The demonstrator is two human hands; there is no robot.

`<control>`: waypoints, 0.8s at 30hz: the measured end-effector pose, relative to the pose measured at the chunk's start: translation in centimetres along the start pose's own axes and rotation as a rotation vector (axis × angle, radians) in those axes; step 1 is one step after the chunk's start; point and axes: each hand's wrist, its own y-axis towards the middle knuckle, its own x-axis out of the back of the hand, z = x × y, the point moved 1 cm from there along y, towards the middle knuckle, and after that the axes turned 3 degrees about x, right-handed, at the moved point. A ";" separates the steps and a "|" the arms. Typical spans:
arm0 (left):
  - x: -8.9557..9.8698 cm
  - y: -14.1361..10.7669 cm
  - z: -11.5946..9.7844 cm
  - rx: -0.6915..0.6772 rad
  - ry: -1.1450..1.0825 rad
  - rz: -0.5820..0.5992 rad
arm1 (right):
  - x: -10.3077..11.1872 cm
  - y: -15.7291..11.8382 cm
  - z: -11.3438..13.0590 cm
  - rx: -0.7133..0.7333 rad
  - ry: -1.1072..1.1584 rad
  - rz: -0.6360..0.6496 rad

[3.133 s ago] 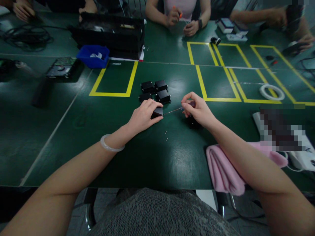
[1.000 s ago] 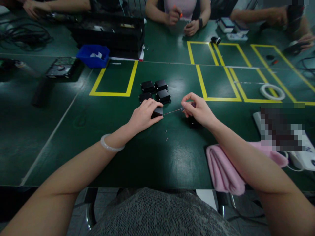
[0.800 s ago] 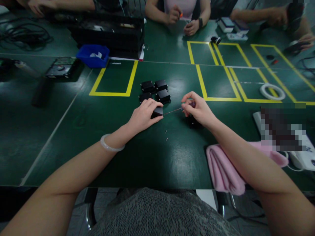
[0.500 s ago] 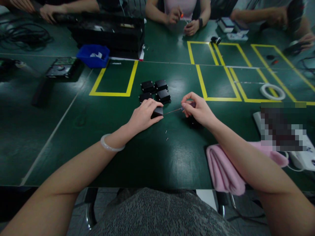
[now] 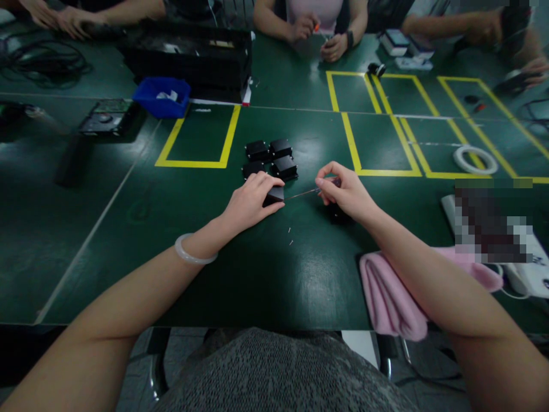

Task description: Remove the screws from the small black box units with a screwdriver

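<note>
My left hand (image 5: pixel 253 200) is closed round a small black box (image 5: pixel 274 195), holding it on the green table. In my right hand (image 5: pixel 341 189) is a screwdriver (image 5: pixel 304 193), pinched by its handle, its thin shaft pointing left. The tip reaches the right end of the box; whether it sits in a screw is too small to tell. Several similar black boxes (image 5: pixel 283 166) stand just beyond my left hand. Another black piece (image 5: pixel 338 214) lies partly hidden under my right hand. Two small screws (image 5: pixel 290 236) rest on the table nearer to me.
A pink cloth (image 5: pixel 390 294) lies by my right forearm, near a white power strip (image 5: pixel 534 263). Farther right is a white tape roll (image 5: pixel 475 159). A blue bin (image 5: pixel 162 97) and a circuit-board device (image 5: pixel 107 118) stand back left. Co-workers' hands (image 5: pixel 334 48) are across the table.
</note>
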 end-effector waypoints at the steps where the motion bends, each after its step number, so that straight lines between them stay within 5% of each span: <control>1: 0.0 0.0 0.0 0.001 0.001 0.001 | 0.0 0.0 0.0 0.007 0.001 0.004; 24: 0.0 0.0 0.0 0.010 -0.001 0.012 | 0.0 0.0 0.1 0.024 0.014 -0.002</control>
